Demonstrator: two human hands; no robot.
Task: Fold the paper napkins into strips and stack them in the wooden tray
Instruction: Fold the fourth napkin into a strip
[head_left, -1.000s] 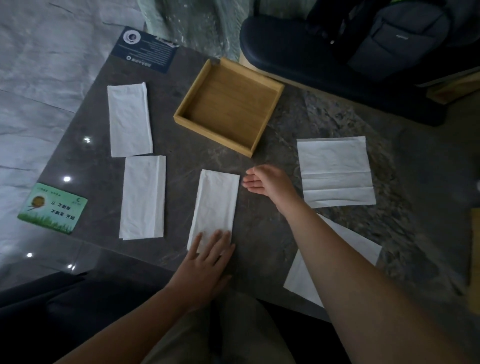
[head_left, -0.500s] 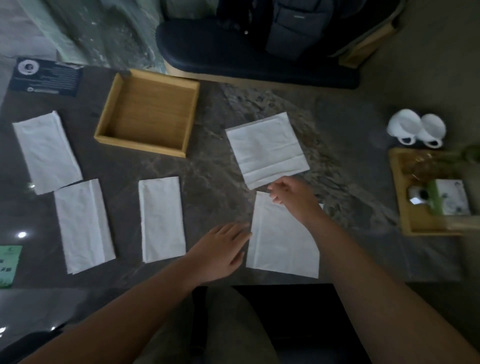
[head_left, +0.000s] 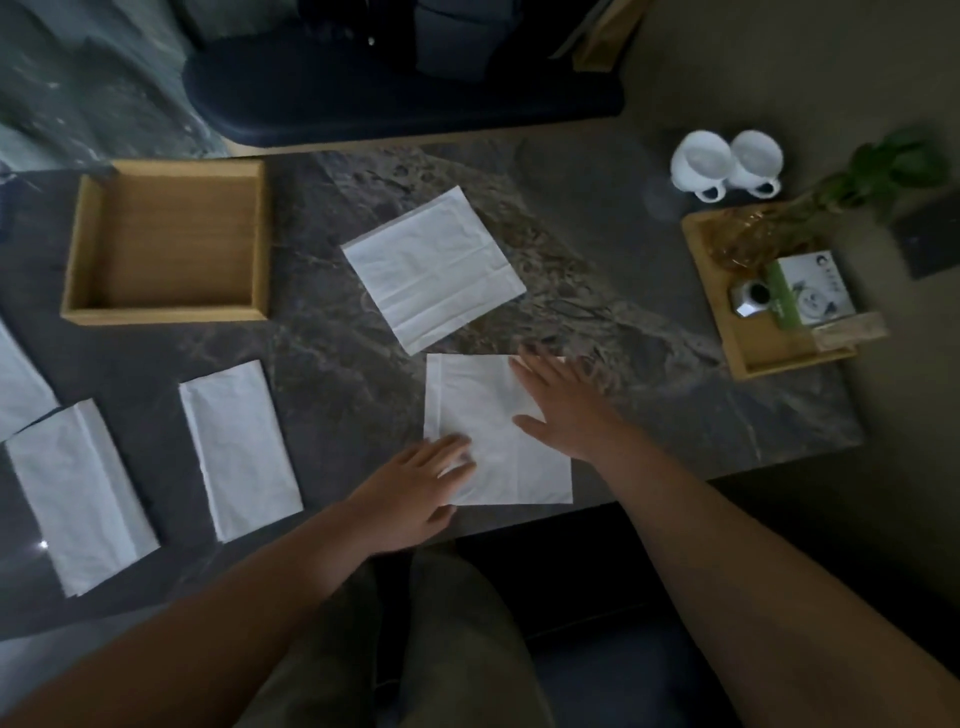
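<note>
A square white napkin (head_left: 483, 410) lies unfolded at the near table edge. My left hand (head_left: 415, 488) rests flat on its near left corner, fingers apart. My right hand (head_left: 561, 410) lies flat on its right half, fingers spread. A second unfolded napkin (head_left: 434, 267) lies just beyond it, turned at an angle. Three napkins folded into strips lie to the left: one (head_left: 239, 447) in the middle, one (head_left: 78, 493) further left, one (head_left: 21, 384) cut by the frame edge. The empty wooden tray (head_left: 166, 314) stands at the far left.
The dark marble table (head_left: 597, 322) ends near my knees. At the right stand two white cups (head_left: 727, 163) and a second wooden tray (head_left: 769, 353) with a plant, a small box and a metal pot. A dark cushioned seat (head_left: 389, 98) lies beyond.
The view swung right, away from the folded strips. Both hands left the middle strip and moved onto the near unfolded napkin, where they now lie flat.
</note>
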